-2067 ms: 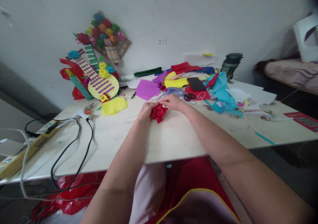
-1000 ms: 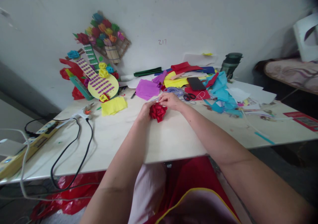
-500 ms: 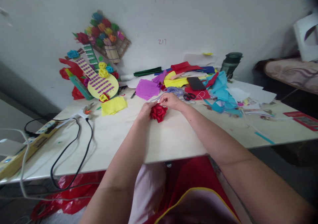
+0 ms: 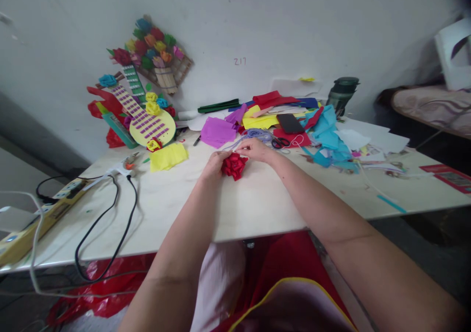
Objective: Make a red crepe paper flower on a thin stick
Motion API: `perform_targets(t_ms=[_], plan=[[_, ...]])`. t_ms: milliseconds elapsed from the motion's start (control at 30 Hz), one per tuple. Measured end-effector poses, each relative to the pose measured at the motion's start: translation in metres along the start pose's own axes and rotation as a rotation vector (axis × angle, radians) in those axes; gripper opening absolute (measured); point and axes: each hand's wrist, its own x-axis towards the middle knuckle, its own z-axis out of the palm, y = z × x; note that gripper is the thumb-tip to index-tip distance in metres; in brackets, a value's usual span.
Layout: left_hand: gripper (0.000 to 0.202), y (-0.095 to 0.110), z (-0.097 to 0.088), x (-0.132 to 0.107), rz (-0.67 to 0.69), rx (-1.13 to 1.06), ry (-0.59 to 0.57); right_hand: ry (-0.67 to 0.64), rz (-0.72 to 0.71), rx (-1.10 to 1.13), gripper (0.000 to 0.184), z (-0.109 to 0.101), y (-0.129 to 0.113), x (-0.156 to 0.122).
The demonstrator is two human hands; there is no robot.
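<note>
A red paper flower [image 4: 235, 166] with crinkled petals is held low over the table, between my two hands. My left hand [image 4: 214, 164] is closed on its left side. The fingers of my right hand [image 4: 254, 149] are pinched together at the flower's upper edge; whether they grip a petal or something thin there is too small to tell. Just beyond the hands lie a coil of pale purple cord [image 4: 257, 135], black-handled scissors [image 4: 280, 143] and a purple crepe paper piece [image 4: 218, 132].
A guitar-shaped craft [image 4: 152, 125] with paper flowers leans at the back left, near yellow paper [image 4: 169, 157]. A glue gun [image 4: 123, 167] and a power strip [image 4: 44, 219] with cables lie left. Blue paper [image 4: 326, 135], a phone [image 4: 290, 124] and a bottle [image 4: 342, 96] are on the right.
Both hands stay at the same spot with the red flower between them. The flower has turned or tilted very slightly; nothing else has visibly moved.
</note>
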Motion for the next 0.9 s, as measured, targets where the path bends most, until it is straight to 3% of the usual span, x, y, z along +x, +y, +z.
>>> perform_targets(t_ms=[300, 533, 900], plan=[[0.01, 0.005, 0.003, -0.006, -0.01, 0.01, 0.004, -0.099, -0.007, -0.193, 0.024, -0.006, -0.008, -0.004], [0.008, 0.002, 0.002, 0.001, -0.07, -0.032, 0.041, -0.047, 0.025, -0.344, 0.024, -0.007, -0.016, -0.004], [0.015, 0.007, 0.008, 0.002, -0.128, -0.263, 0.16, 0.05, 0.068, -0.305, 0.018, 0.0, -0.017, -0.002]])
